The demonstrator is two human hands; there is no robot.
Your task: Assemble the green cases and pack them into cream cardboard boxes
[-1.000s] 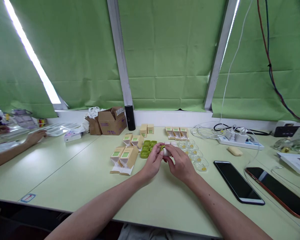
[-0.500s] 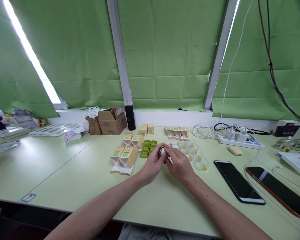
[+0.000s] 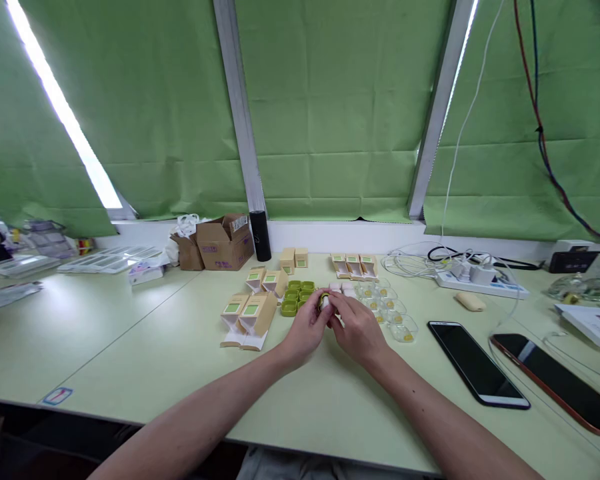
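My left hand [image 3: 306, 327] and my right hand [image 3: 359, 327] meet over the middle of the table. Between their fingertips is a small green-and-white piece [image 3: 325, 301], mostly covered, so I cannot make out its kind. Just left of my fingers stand several green square cups [image 3: 289, 307] in a block. Behind my right hand lie small whitish pieces [image 3: 347, 287], partly hidden. Several clear plastic cups with yellow centres [image 3: 404, 329] are grouped to the right. Opened cardboard boxes with green windows [image 3: 257, 313] stand to the left.
Closed small boxes [image 3: 287, 260] and more opened ones [image 3: 354, 265] sit farther back. A large carton [image 3: 226, 243] and a black cylinder [image 3: 261, 236] stand by the wall. At right are a power strip [image 3: 480, 283], a black phone [image 3: 477, 363] and a red-edged phone [image 3: 560, 380].
Both hands stay in nearly the same place, with only slight finger movement around the green-and-white piece. Something at the far left edge has shifted slightly.
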